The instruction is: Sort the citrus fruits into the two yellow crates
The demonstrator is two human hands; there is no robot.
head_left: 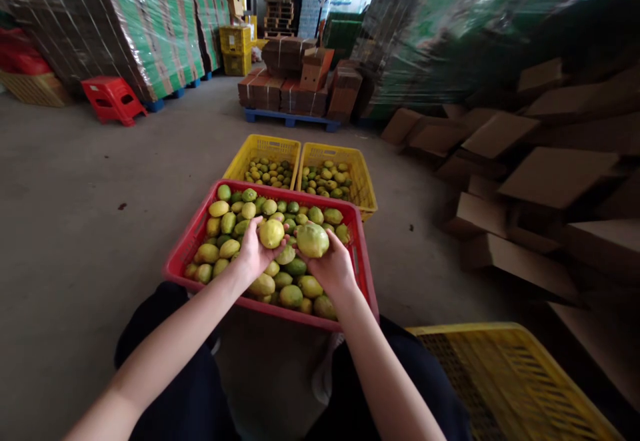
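Observation:
A yellow lemon (pixel 271 233) rests in my left hand (pixel 254 254), the fingers curled around it. My right hand (pixel 336 266) grips a larger, greener lemon (pixel 313 240). Both hands are close together over a red crate (pixel 173 264) filled with lemons, some yellow and some green. The crate stands in front of my knees. Just beyond it, touching or nearly so, are a left yellow crate (pixel 235 161) and a right yellow crate (pixel 367 184), each with lemons in the bottom.
A yellow crate (pixel 520 361) lies near my right knee. Cardboard boxes (pixel 557 174) are heaped along the right. Ahead, a blue pallet (pixel 293 119) carries bundled cardboard. A red stool (pixel 114 99) stands at the left, beside wrapped green stacks (pixel 160 21).

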